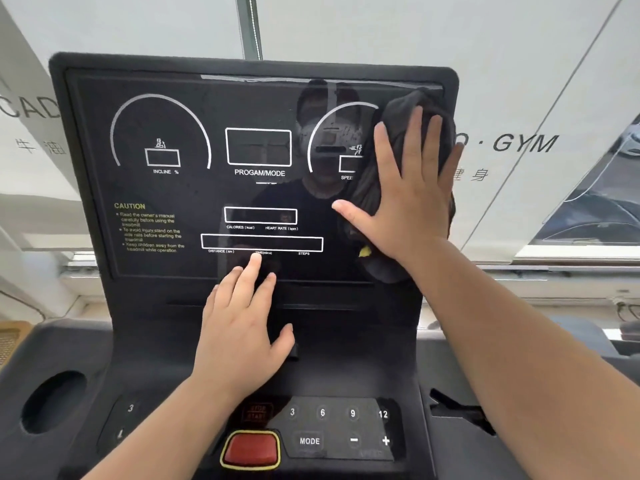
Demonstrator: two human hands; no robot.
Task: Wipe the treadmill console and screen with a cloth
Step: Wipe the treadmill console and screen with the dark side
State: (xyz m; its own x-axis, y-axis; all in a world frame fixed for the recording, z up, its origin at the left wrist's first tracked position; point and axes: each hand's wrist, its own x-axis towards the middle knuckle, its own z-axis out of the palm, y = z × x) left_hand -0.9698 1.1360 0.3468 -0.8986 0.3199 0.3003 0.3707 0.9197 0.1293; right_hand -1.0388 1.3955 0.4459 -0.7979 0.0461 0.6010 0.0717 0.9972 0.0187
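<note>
Fingers point(412, 143) splayed on dark cloth point(398, 112), glossy screen point(173, 188), gym window behind

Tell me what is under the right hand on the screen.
A dark cloth lies under the right hand, pressed flat on the screen. It covers the right part of the speed dial and its label; what is printed beneath cannot be seen.

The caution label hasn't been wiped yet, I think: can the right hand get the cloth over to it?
Probably yes: the right hand presses the cloth flat on open glass; the left hand rests lower.
</note>
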